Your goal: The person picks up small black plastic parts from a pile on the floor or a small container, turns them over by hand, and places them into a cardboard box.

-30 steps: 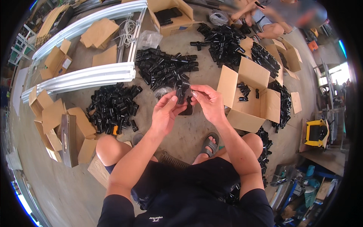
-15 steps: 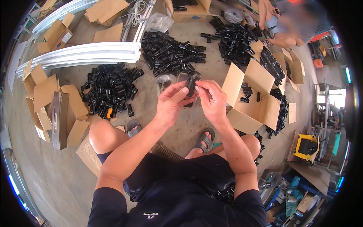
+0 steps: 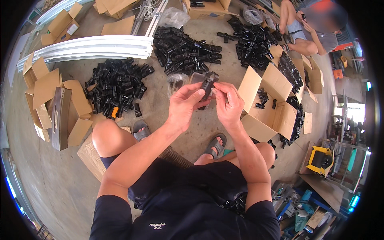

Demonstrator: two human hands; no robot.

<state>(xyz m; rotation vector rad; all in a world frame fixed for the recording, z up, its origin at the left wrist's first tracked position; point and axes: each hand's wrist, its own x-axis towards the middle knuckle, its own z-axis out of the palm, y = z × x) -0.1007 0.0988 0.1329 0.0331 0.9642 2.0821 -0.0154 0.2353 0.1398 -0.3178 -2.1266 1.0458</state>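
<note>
Between my knees, my left hand (image 3: 187, 105) grips a black plastic pipe fitting (image 3: 208, 85), its rounded ring-like end pointing up and away from me. The fingers wrap its left side and the thumb lies across the lower part. My right hand (image 3: 229, 105) is close against the fitting's right edge, thumb and fingertips pinched together. Whether a small part sits in that pinch is hidden. Just beyond the hands, a clear plastic bag (image 3: 177, 83) lies on the floor beside a small dark box-like piece (image 3: 196, 78).
Heaps of black fittings lie at left (image 3: 116, 86), ahead (image 3: 186, 50) and far right (image 3: 254, 44). An open carton (image 3: 258, 125) with a few fittings stands right; more cartons (image 3: 78, 96) stand left. White metal rails (image 3: 92, 47) lie far left. A seated person (image 3: 306, 38) works far right.
My right fingertips have drawn slightly right, off the fitting's face to its edge. The fitting has shifted a little rightward in my left hand. The other person's hands are now raised higher and closer together.
</note>
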